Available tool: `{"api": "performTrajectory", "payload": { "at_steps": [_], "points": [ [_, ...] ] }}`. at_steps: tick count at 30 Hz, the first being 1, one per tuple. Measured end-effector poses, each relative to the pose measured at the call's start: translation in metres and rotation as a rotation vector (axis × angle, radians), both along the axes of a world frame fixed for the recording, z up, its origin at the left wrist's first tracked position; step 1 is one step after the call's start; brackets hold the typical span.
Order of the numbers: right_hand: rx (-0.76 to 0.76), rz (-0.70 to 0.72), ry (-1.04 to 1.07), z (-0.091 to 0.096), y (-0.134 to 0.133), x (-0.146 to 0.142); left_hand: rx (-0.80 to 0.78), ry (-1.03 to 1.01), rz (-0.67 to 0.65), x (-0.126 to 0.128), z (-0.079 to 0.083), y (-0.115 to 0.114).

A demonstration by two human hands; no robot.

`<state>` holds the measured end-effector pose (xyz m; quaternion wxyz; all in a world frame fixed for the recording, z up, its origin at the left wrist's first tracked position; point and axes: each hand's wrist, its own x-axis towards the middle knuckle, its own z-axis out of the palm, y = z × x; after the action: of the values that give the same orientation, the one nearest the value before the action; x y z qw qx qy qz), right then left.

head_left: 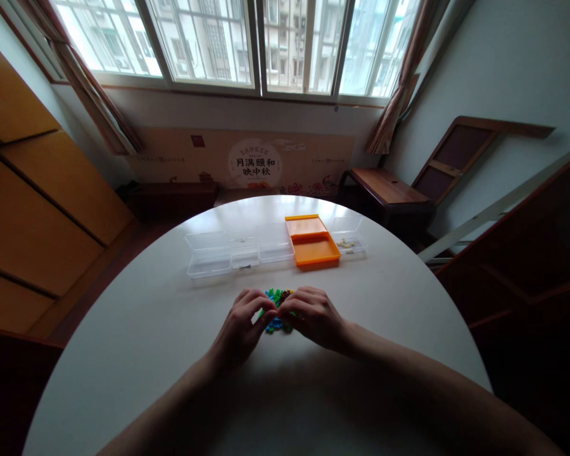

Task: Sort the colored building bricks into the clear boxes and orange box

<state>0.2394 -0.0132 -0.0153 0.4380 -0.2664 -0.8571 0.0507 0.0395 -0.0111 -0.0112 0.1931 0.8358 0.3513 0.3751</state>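
Observation:
My left hand (pixel 242 323) and my right hand (pixel 313 315) meet over a small pile of green and blue toy bricks (pixel 276 296) on the round white table (pixel 147 342). Both hands have curled fingers, fingertips pinched together at the pile's middle. What the fingertips hold is too small to name. Most of the pile is hidden under my hands.
Behind the pile stand several clear plastic boxes (pixel 209 253) in a row, an open orange box (pixel 313 244), and a clear box (pixel 349 237) with small pale pieces. A wooden chair (pixel 389 187) stands at the back right; windows lie beyond.

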Motion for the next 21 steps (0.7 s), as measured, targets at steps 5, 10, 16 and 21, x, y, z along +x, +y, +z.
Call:
{"api": "performTrajectory", "payload": {
  "at_steps": [5, 10, 16, 21],
  "points": [
    [-0.031, -0.051, 0.005, -0.002, 0.004, 0.003, 0.035, 0.007, 0.017, -0.001, 0.000, 0.000],
    [-0.162, -0.302, 0.196, -0.005, 0.028, 0.029, 0.105, 0.039, 0.082, -0.005, 0.003, 0.001],
    [-0.472, -0.634, 0.731, -0.010, 0.074, 0.088, 0.153, 0.070, 0.136, -0.011, 0.004, 0.002],
    [-0.564, -0.754, 1.031, -0.016, 0.091, 0.115, 0.165, 0.082, 0.148, -0.011, 0.006, 0.002]
  ]
}}
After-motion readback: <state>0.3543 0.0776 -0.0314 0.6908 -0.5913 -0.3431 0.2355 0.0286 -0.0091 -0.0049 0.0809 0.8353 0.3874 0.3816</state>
